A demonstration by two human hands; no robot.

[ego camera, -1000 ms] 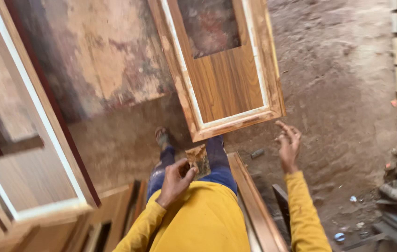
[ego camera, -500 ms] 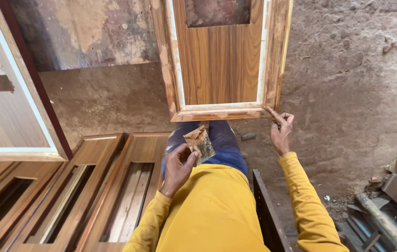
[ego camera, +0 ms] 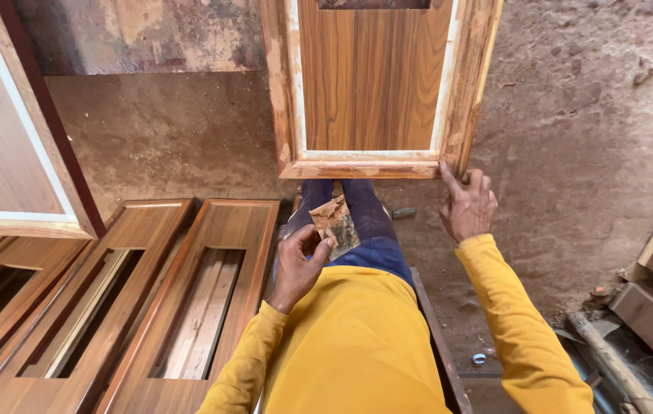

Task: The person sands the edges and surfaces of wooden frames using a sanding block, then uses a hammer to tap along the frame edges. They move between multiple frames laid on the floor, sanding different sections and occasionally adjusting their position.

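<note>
Wooden door panel (ego camera: 376,84) stands on the dirt floor (ego camera: 595,138), its lower right corner touched by the right hand (ego camera: 466,205) with loose, spread fingers. Unheld, it could tip. Door frames (ego camera: 150,299) crowd the left; the right is freer. Left hand (ego camera: 299,264) pinches worn sandpaper (ego camera: 336,225).

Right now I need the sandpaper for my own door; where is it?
The sandpaper is in the left hand, held over the person's lap, just below the wooden door's bottom edge.
</note>
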